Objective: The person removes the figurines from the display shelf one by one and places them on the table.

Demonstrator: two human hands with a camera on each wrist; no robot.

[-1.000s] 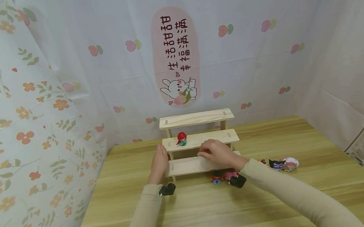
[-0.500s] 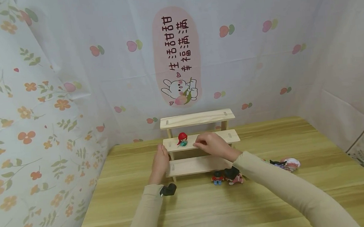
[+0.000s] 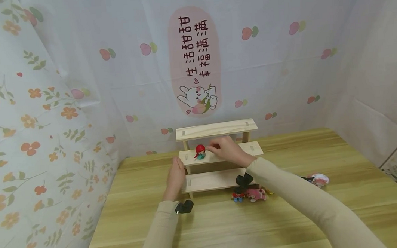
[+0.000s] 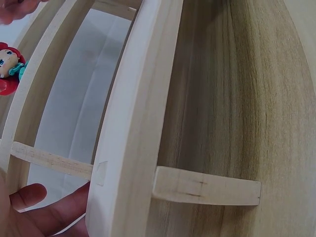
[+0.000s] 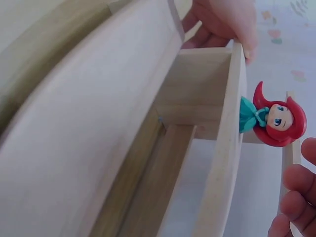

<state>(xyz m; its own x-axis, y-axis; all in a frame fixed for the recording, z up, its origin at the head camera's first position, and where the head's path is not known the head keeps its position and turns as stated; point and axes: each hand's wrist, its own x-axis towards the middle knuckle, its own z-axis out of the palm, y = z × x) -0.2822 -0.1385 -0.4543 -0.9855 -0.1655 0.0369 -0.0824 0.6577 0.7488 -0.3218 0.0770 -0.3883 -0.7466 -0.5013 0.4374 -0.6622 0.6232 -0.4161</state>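
Observation:
A three-tier wooden display stand (image 3: 205, 180) stands on the table. A small red-haired figurine (image 3: 200, 152) in a teal dress sits near the left end of its middle shelf; the right wrist view shows the figurine (image 5: 266, 118) from the side. My left hand (image 3: 175, 177) grips the stand's left end, with its fingers (image 4: 54, 215) against the end of the lower shelf. Over the middle shelf, my right hand (image 3: 227, 149) is just right of the figurine, fingers loosely bent and nothing held. In the right wrist view a gap separates these fingers (image 5: 298, 180) from the red hair.
In front of the stand's lower right lie a figurine in red and blue (image 3: 237, 195) and a pink toy (image 3: 255, 194). Farther right is a white-and-pink toy (image 3: 320, 179) beside something dark, partly behind my right sleeve. A printed cloth (image 3: 277, 78) hangs behind the stand.
My right hand has moved left and back, from above the lower shelf to beside the red-haired figurine. My left hand stays at the stand's end, and the figurine remains in place.

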